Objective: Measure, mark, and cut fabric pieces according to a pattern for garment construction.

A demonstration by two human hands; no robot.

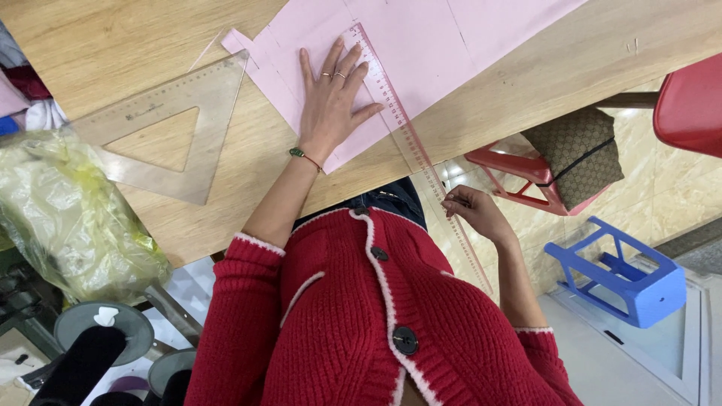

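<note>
My left hand (pixel 331 98) lies flat, fingers spread, on a pink sheet (pixel 436 37) spread over the wooden table (pixel 113 37). It presses on the sheet and on the upper part of a long clear ruler (pixel 398 124). The ruler runs diagonally over the sheet and sticks out past the table's near edge. My right hand (pixel 474 212) pinches the overhanging part of the ruler, in front of my red cardigan. I wear rings and a green bracelet on the left hand.
A large clear set square (pixel 162 124) lies on the table left of the sheet. A crumpled yellowish plastic bag (pixel 68 214) sits at the left edge. On the floor to the right stand a red stool (pixel 519 177) bearing a patterned bag (pixel 579 154), and a blue stool (pixel 624 274).
</note>
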